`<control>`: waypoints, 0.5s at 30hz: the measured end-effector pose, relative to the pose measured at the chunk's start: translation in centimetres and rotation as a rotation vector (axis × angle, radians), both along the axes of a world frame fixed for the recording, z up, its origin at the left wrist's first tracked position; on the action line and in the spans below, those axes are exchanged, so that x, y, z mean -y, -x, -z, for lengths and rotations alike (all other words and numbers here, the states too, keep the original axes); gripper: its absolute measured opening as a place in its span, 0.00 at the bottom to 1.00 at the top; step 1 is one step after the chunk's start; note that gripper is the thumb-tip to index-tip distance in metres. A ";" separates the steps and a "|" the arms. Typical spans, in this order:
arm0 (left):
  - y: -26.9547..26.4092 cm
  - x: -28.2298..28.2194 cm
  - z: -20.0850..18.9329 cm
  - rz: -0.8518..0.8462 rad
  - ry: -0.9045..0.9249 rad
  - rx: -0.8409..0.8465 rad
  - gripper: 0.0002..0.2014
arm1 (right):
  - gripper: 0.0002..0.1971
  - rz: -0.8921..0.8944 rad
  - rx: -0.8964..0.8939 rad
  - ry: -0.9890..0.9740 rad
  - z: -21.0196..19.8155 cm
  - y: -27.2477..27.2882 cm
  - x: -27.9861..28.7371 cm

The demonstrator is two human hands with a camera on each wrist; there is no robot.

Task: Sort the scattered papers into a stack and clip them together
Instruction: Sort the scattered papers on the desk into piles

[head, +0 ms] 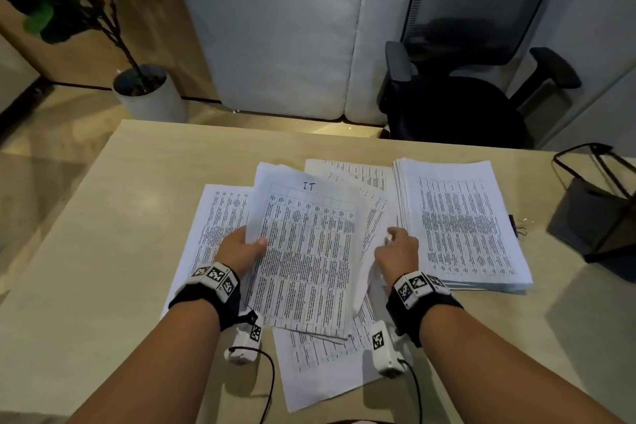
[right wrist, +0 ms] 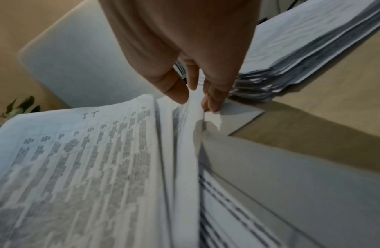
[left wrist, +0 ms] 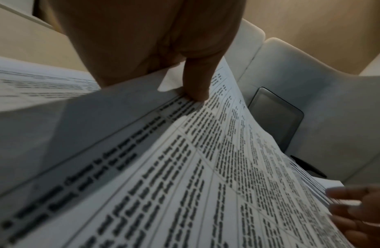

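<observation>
A bundle of printed sheets [head: 306,251], its top page headed "IT", is lifted off the table in the middle. My left hand [head: 241,248] grips its left edge, thumb on top [left wrist: 197,90]. My right hand [head: 395,251] pinches the bundle's right edge [right wrist: 193,104], thumb on one side and fingers on the other. Loose printed papers [head: 320,368] lie spread on the table under and around the bundle. A thick neat stack of papers [head: 461,224] sits to the right [right wrist: 301,50]. A black binder clip [head: 516,227] lies just right of that stack.
The light wooden table [head: 103,251] carries a black wire-frame holder [head: 599,210] at its right edge. A black office chair [head: 457,100] stands behind the table, a white padded panel [head: 282,27] beside it, and a potted plant [head: 148,93] at the back left.
</observation>
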State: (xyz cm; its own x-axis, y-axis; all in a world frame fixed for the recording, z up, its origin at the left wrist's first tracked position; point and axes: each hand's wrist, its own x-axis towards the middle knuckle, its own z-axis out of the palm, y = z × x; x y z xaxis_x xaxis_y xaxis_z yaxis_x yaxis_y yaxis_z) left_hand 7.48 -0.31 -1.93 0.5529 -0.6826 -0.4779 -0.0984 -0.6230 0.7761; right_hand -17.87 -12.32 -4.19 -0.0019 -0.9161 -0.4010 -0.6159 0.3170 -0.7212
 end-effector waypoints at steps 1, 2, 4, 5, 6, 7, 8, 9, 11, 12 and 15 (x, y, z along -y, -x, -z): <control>0.4 0.5 -0.2 0.029 0.005 0.019 0.10 | 0.28 0.025 0.016 -0.026 -0.1 -0.3 0.3; 0.6 1.0 -0.4 0.055 0.004 0.033 0.13 | 0.30 0.045 0.030 -0.049 0.0 -0.6 0.6; 1.0 1.7 -0.5 0.123 0.011 0.069 0.16 | 0.36 0.072 0.078 -0.102 0.0 -1.3 1.2; 1.1 2.1 -0.4 0.143 0.009 0.085 0.17 | 0.38 0.075 0.116 -0.128 0.1 -1.6 1.3; 1.2 2.3 -0.4 0.149 -0.004 0.096 0.17 | 0.39 0.066 0.145 -0.149 0.2 -1.9 1.5; 1.2 2.5 -0.3 0.157 -0.017 0.107 0.17 | 0.38 0.039 0.160 -0.164 0.1 -2.1 1.5; 1.3 2.6 0.0 0.164 -0.025 0.118 0.16 | 0.36 0.003 0.158 -0.173 0.0 -2.3 1.5; 1.3 2.6 0.2 0.176 -0.031 0.135 0.15 | 0.32 -0.037 0.148 -0.177 -0.2 -2.4 1.4; 1.5 2.6 0.7 0.169 -0.038 0.155 0.14 | 0.25 -0.100 0.127 -0.175 -0.1 -2.6 1.3; 1.6 2.5 0.7 0.149 -0.032 0.169 0.14 | 0.22 -0.125 0.130 -0.177 0.0 -2.6 1.2; 1.9 2.3 0.1 0.091 0.060 0.224 0.10 | 0.25 -0.157 0.191 -0.154 0.2 -2.5 1.3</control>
